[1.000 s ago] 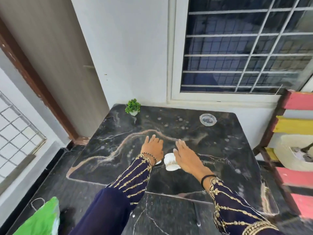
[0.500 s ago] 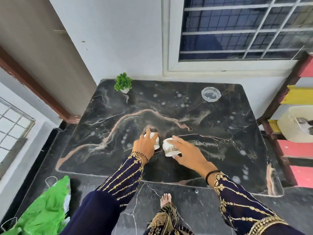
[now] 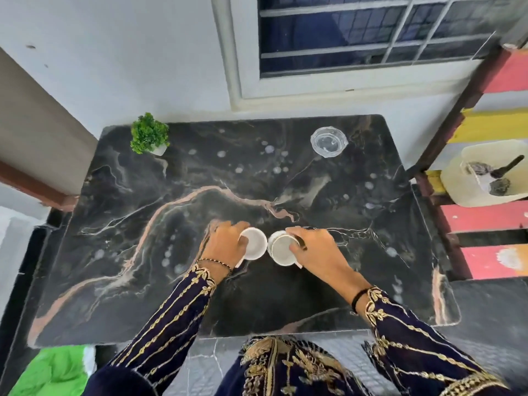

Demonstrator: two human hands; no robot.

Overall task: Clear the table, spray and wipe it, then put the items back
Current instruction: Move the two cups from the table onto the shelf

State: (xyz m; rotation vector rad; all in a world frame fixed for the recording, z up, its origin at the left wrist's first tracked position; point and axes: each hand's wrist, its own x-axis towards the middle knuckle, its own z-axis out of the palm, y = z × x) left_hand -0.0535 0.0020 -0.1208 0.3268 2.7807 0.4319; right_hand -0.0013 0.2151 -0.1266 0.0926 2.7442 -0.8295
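Two small white cups stand side by side near the middle of the black marble table (image 3: 357, 281). My left hand (image 3: 225, 245) grips the left cup (image 3: 255, 243) at its rim. My right hand (image 3: 320, 250) grips the right cup (image 3: 281, 250), fingers curled over its edge. Both cups show their open mouths to me. A small green plant in a white pot (image 3: 149, 136) sits at the table's far left corner. A clear glass bowl (image 3: 328, 142) sits at the far right.
A white wall and a barred window (image 3: 371, 32) rise behind the table. A bench with red and yellow slats (image 3: 491, 221) stands to the right, bearing a cream tub (image 3: 485, 178) with tools. A green bag (image 3: 54, 370) lies on the floor at the lower left.
Both hands have closed round the two cups, which now face mouth-up toward me. The view has tilted down and moved nearer over the table.
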